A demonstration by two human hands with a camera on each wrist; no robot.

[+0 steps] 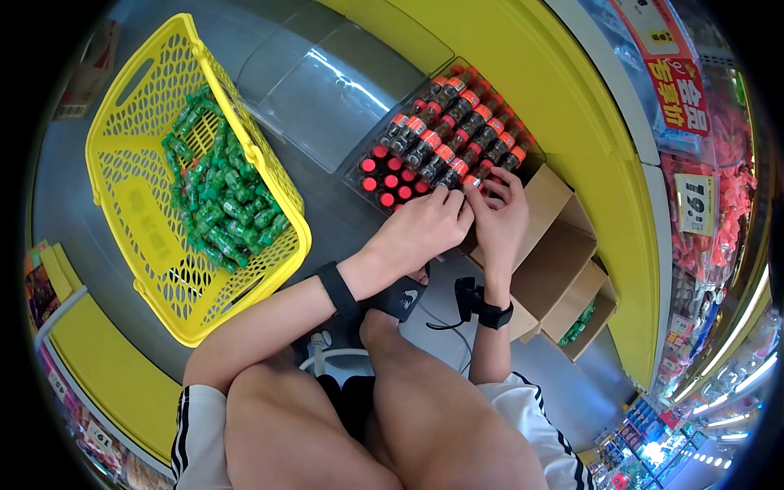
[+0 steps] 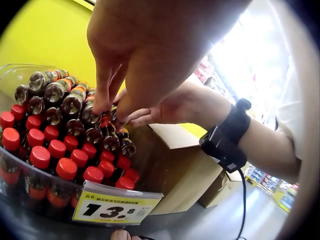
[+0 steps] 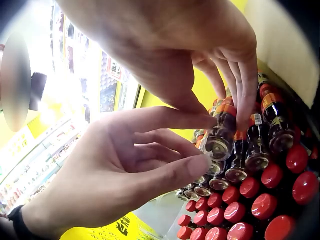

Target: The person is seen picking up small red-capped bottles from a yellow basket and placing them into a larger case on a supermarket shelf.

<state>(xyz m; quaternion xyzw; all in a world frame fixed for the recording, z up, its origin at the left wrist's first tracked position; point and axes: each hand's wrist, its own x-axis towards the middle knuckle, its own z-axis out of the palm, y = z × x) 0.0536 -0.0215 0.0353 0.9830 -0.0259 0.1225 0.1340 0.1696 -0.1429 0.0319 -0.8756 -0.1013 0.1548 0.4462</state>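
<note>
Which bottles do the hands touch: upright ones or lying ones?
The lying bottles: left hand and right hand pinch at their nearest row, not the red-capped upright bottles.

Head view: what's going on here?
A crouching person works at a clear tray of small red-capped bottles on a yellow shelf. The right hand pinches one lying bottle at the near end of the stack. The left hand touches the neighbouring bottles with its fingertips. A yellow basket holding green packets sits to the left.
</note>
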